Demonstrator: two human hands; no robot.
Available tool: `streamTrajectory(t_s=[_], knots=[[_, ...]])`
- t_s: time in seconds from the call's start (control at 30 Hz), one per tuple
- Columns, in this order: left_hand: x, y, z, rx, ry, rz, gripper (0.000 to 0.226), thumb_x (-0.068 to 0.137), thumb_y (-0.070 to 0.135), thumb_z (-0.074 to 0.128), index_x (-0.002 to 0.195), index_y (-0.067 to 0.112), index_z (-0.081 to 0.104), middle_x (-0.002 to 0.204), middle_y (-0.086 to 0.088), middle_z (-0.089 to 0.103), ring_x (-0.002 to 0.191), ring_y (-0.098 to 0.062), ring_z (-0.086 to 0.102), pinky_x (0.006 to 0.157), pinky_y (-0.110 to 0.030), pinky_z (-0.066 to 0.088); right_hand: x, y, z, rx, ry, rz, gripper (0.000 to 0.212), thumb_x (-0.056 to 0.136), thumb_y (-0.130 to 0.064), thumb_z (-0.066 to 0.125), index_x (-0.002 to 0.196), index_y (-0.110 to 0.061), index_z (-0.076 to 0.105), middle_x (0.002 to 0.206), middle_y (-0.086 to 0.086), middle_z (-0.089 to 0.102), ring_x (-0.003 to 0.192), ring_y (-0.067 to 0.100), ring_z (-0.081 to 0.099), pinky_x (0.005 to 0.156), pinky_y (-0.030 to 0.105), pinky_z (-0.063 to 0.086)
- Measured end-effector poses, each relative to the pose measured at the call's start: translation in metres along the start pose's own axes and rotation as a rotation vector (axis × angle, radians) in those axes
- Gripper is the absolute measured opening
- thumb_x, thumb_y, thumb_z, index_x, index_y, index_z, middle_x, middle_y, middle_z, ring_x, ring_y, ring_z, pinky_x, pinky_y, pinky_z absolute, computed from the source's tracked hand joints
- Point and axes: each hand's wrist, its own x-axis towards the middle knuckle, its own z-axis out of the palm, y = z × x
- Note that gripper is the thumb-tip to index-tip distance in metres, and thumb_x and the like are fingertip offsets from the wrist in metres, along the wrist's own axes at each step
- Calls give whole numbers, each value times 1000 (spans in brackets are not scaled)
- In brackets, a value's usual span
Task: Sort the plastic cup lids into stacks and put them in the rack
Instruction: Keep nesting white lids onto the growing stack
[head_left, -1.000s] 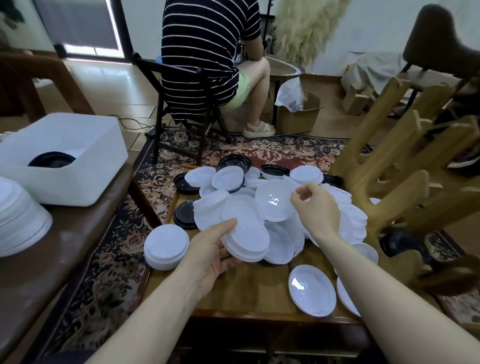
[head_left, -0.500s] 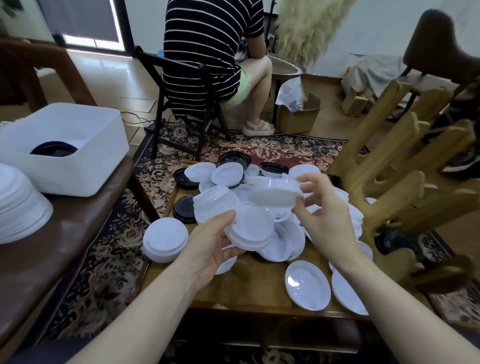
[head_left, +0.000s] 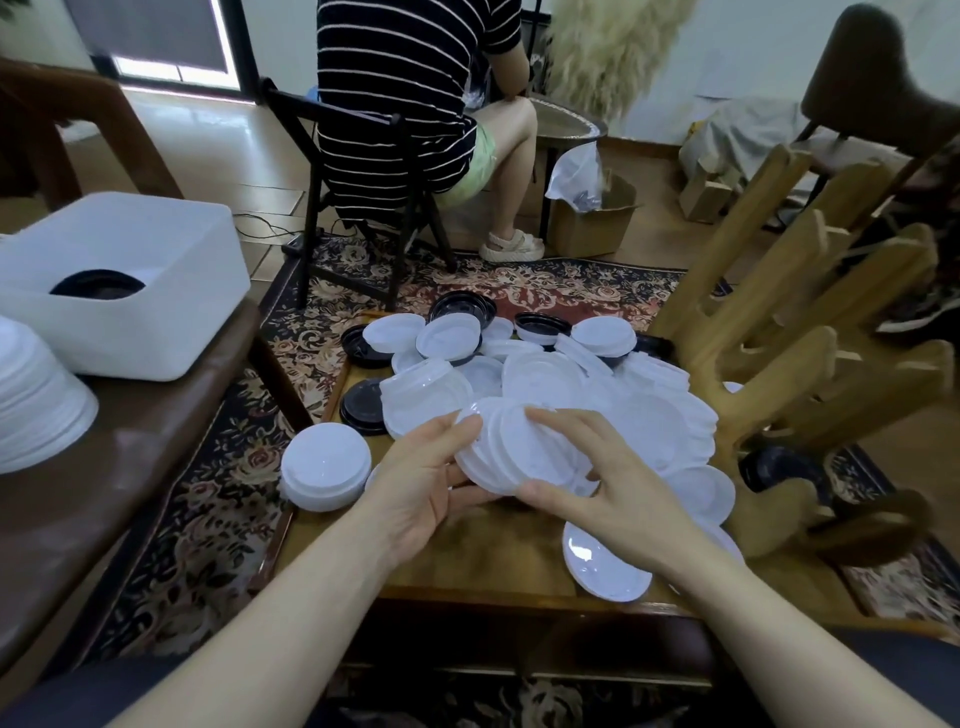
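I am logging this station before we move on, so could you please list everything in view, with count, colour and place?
Held lid stack: one, white, between both hands.
Loose lids: many, white, piled on low table.
Black lids: several, at pile's far and left edges.
Finished stack: one, white, table's left edge.
Rack: one, wooden, right.
Bin: one, white, on left bench, black lid inside.
Seated person: one, striped top, on black chair behind.
Cardboard box: one, brown, floor.
Left hand: grips stack.
Right hand: grips stack.
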Motion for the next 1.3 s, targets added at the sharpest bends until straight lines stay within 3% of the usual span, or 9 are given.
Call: streamTrajectory(t_s=[0.1,0.17,0.33,0.47,0.57,0.7,0.9,1.1,1.3], knots=[[0,-2,1,59,-12,-28,29,97,21,59,122,7,66,98,-9,76,76,-19,73,63,-33,61,5,-1,0,-17,24,-33,65,71,-77,61,130,-55,43,133,-32,37,128,-7,37,102,31,42],[0,-2,0,116,-15,-47,32,96,23,60,123,9,66,100,-10,75,75,-19,71,65,-33,61,8,1,-8,22,-70,-99,60,80,-54,71,133,-51,43,147,-26,31,139,-3,28,111,31,34],[0,-5,-2,156,-82,-133,36,95,31,62,125,13,67,120,-19,70,82,-27,70,90,-53,56,7,5,-31,181,-233,-107,70,85,-4,73,137,-36,40,154,-31,23,145,-5,19,111,13,26],[1,-5,-1,92,-60,-102,39,94,30,61,126,9,65,116,-20,71,81,-24,70,82,-46,59,4,7,-32,255,-265,-79,80,85,-5,72,146,-36,30,151,-24,31,143,0,26,115,33,32],[0,-2,-1,89,-83,-89,36,96,30,57,123,8,67,105,-13,72,78,-20,71,67,-37,62,3,3,-30,221,-326,-102,85,86,1,70,148,-36,26,151,-24,29,143,-3,23,115,23,29],[-1,-1,-1,99,-80,-81,34,98,27,57,123,6,68,107,-17,73,80,-21,71,68,-37,62,3,1,-28,184,-331,-127,88,82,9,60,148,-40,29,156,-28,21,145,-8,14,115,13,23],[-1,-3,1,157,-78,-66,36,97,27,58,124,6,67,113,-18,72,80,-21,71,67,-33,61,7,-5,-8,197,-92,-20,61,75,-65,70,130,-61,45,132,-24,41,128,-7,36,98,16,32],[0,-2,1,91,-43,-91,35,99,31,55,119,5,69,111,-18,73,83,-23,72,68,-36,62,4,-3,-21,242,-186,-104,82,78,-31,79,145,-39,34,147,-22,38,139,-6,29,108,8,26],[-4,-2,2,113,-113,-87,38,99,37,50,119,10,68,111,-14,74,86,-22,73,73,-36,62,3,-4,-12,212,-214,-110,79,80,-26,80,143,-36,35,144,-28,35,137,-7,29,107,7,26]])
